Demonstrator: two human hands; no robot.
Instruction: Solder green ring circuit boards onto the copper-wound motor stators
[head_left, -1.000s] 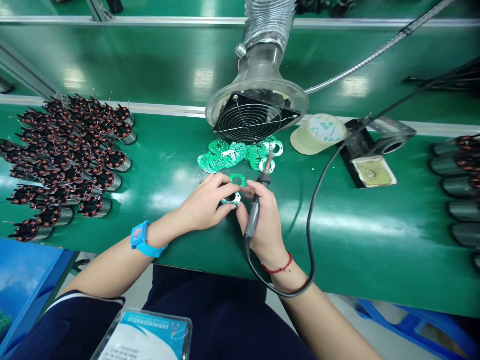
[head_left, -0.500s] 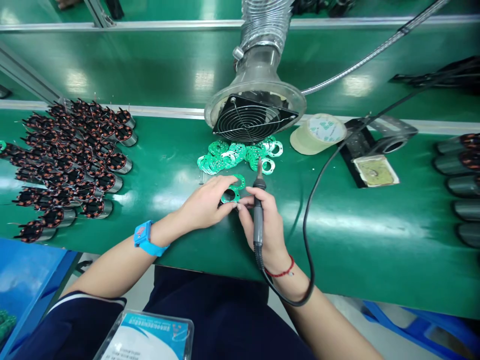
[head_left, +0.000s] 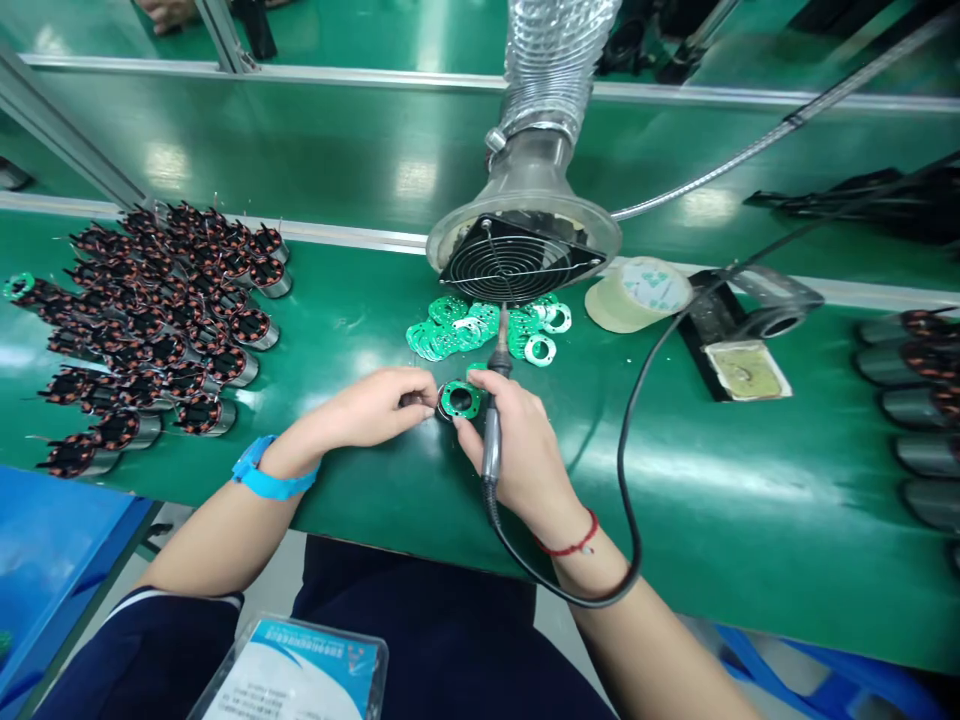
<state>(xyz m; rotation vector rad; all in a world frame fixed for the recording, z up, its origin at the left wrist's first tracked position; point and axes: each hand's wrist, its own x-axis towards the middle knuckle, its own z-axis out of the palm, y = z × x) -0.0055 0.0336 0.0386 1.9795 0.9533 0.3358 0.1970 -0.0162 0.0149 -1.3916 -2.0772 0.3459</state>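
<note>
A green ring-shaped circuit board (head_left: 460,400) sits on top of a dark round motor part on the green bench. My left hand (head_left: 375,405) is closed at the left side of that part, thumb and forefinger pressed together; whatever is between them is too small to make out. My right hand (head_left: 517,440) holds a soldering iron (head_left: 493,440), tip pointing away toward the fan, while its thumb and forefinger rest near the right side of the board. Beyond the hands lies a pile of green ring boards (head_left: 442,335), under the fan's front edge.
Many wound motor parts (head_left: 172,320) stand at the left, others (head_left: 915,410) at the far right. A fume extractor fan (head_left: 510,265) hangs above the boards. Right of it are a tape roll (head_left: 637,295) and an iron stand with sponge (head_left: 746,370). The iron's black cable loops over my right forearm.
My left hand has drawn back to the left, its fingers now pinched instead of curved over the boards. The ring board now sits on the motor part. The view has shifted slightly.
</note>
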